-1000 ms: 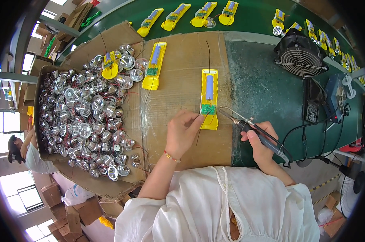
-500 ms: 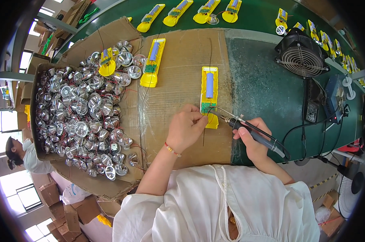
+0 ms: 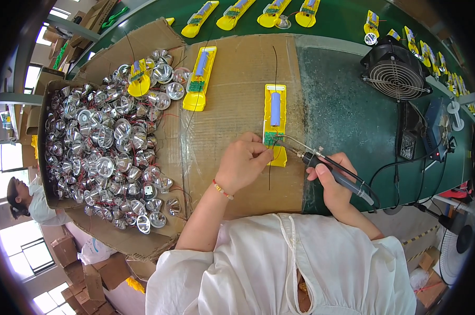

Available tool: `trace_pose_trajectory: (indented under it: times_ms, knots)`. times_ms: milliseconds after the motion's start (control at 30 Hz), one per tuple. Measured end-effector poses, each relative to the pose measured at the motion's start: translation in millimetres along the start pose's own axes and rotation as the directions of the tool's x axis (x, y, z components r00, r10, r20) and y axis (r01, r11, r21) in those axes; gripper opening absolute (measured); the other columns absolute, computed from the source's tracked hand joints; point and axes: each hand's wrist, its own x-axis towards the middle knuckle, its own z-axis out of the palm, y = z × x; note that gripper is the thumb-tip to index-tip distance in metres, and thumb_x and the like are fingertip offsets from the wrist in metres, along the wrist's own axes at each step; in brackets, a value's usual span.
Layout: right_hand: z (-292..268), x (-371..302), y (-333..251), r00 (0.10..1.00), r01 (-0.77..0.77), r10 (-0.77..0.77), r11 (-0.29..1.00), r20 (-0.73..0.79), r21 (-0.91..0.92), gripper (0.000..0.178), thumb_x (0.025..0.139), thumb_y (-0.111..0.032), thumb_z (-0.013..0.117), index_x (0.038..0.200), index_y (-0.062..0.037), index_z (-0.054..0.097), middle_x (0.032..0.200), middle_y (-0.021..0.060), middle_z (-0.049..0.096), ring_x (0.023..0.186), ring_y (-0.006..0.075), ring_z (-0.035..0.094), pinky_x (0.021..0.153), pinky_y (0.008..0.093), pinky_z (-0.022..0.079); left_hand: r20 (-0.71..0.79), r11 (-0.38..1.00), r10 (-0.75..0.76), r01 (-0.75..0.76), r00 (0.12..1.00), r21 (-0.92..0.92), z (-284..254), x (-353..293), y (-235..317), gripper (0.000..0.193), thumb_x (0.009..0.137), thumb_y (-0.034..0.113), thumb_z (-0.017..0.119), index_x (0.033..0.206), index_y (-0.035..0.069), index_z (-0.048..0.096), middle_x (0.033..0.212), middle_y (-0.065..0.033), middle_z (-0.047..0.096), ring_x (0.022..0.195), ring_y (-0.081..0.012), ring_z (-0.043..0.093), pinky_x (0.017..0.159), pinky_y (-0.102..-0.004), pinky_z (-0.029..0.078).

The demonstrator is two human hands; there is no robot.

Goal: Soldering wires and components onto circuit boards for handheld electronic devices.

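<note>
A yellow plastic housing (image 3: 281, 156) lies on the cardboard in front of me. It carries a purple-blue cylindrical battery (image 3: 275, 109) and a small green circuit board (image 3: 270, 138). My right hand (image 3: 333, 181) grips a dark-handled soldering iron (image 3: 342, 181) with a thin curved metal tube alongside, its front end over the board. At the board's lower left edge, my left hand (image 3: 245, 161) has thumb and fingers pinched together. What they pinch is too small to make out. A thin dark wire (image 3: 269, 178) runs down past those fingertips.
On the left, a cardboard box (image 3: 54, 197) brims with silvery reflector cups (image 3: 105, 168). Another yellow housing (image 3: 194, 100) lies left of mine; several stand along the far green bench. To the right are a black fan (image 3: 397, 79), a blue box-shaped unit (image 3: 434, 126) and cables.
The view has shifted slightly. Both hands, the soldering iron and the housing keep nearly the same places relative to each other, with the iron a touch farther right.
</note>
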Motion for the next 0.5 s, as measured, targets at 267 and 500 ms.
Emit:
trace_pose_trajectory:
  times_ms: [267,500]
  knots:
    - [-2.3,-1.2,2.3,1.000,0.003,-0.003,1.000,-0.003,0.013,0.011,0.083,-0.005,0.058,0.088,0.0022,0.051,0.078,0.0134,0.062,0.067,0.0137,0.061,0.062,0.0260,0.050,-0.004,1.000,-0.004,0.004,1.000,0.022,1.5,-0.7,-0.6,0.012,0.076,0.012,0.062,0.076,0.001,0.067,0.077,-0.0068,0.054,0.068,-0.0135,0.051,0.059,-0.0260,0.040]
    - [0.7,3.5,-0.3,0.998,-0.053,0.054,0.997,0.016,-0.061,0.011,0.084,-0.006,0.056,0.085,0.0003,0.047,0.071,0.0122,0.060,0.064,0.0162,0.060,0.068,0.0309,0.051,-0.033,1.000,0.005,-0.004,0.999,0.016,2.6,1.5,-1.5,0.014,0.076,0.014,0.061,0.074,0.002,0.067,0.077,-0.0071,0.055,0.067,-0.0173,0.054,0.060,-0.0286,0.042]
